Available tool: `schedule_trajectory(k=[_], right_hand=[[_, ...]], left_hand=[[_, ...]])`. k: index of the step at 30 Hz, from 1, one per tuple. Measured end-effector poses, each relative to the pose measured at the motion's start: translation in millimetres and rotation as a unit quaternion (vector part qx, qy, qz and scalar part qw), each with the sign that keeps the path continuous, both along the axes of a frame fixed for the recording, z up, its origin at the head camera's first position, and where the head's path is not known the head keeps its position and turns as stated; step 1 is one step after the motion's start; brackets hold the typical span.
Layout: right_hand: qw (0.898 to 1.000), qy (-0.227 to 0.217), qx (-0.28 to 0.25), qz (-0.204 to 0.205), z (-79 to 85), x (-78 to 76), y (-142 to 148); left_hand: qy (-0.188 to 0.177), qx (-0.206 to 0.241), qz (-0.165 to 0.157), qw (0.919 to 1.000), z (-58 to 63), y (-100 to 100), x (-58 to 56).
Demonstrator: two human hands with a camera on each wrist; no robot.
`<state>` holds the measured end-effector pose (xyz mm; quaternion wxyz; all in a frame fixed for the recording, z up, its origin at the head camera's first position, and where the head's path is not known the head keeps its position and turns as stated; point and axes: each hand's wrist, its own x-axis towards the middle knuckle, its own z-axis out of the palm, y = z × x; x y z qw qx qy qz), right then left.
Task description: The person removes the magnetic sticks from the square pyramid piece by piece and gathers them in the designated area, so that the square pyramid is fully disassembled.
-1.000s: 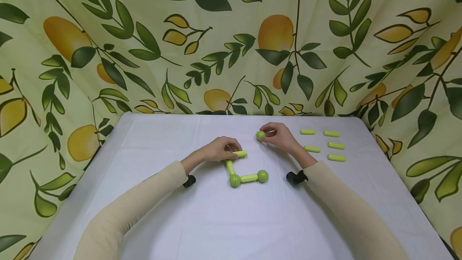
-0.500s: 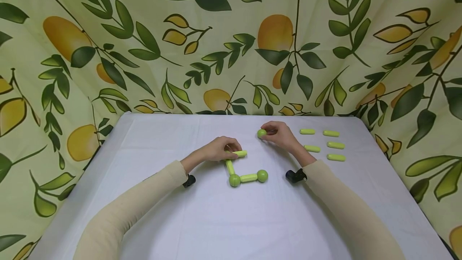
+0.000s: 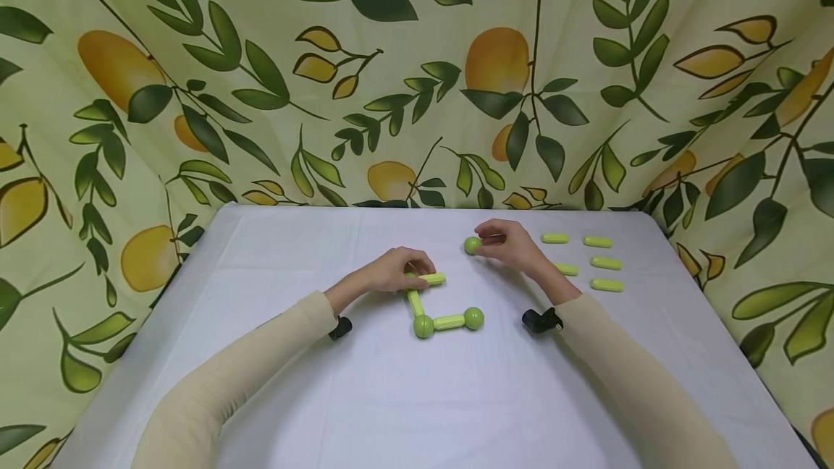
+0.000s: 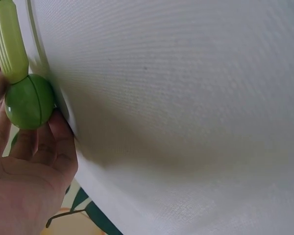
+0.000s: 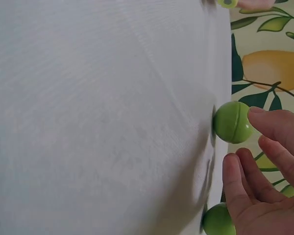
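My left hand (image 3: 400, 270) grips a green ball (image 4: 30, 103), its thumb by the joint where a ribbed yellow-green rod (image 4: 10, 44) meets it. In the head view this rod points right, and another rod (image 3: 415, 302) runs toward me to a corner ball (image 3: 423, 326). From there a rod (image 3: 449, 322) leads to an end ball (image 3: 473, 318). My right hand (image 3: 511, 244) has its thumb tip against a loose green ball (image 5: 232, 122) on the table, with the other fingers spread away from it. Near that palm sits another green ball (image 5: 218, 220), partly hidden.
Several loose yellow-green rods, such as one rod (image 3: 607, 263), lie at the table's back right. White cloth covers the table (image 3: 391, 396). A leaf-and-fruit patterned curtain (image 3: 417, 93) stands behind the back edge and along both sides.
My right hand has drawn back slightly to the right and its fingers have spread off the ball, which stays almost in place. My left hand and the joined rods have not moved.
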<state>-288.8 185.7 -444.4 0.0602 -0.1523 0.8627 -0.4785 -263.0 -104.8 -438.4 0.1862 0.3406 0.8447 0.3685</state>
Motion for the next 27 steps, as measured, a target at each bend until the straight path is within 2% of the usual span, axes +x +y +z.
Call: schedule_trajectory(k=[6, 15, 19, 23, 27], right_hand=[[1.0, 0.008, 0.002, 0.006, 5.2, 8.3, 9], [1.0, 0.002, -0.014, 0.008, 3.7, 17.2, 23], [1.0, -0.002, -0.011, 0.01, 2.8, 22.6, 28], [1.0, -0.01, -0.018, 0.019, 2.2, 30.3, 30], [0.999, -0.026, -0.029, 0.037, 0.4, 39.6, 30]], left_hand=[[0.001, 0.003, 0.002, 1.0, 0.9, -4, 1.0], [0.008, -0.006, 0.013, 0.9999, 2.9, -11, 4.4], [-0.002, -0.035, 0.044, 0.9984, 7.0, -15, 8.3], [-0.027, -0.06, 0.079, 0.9947, 8.8, -18, 10.5], [-0.037, -0.048, 0.085, 0.9945, 8.6, -18, 12.4]])
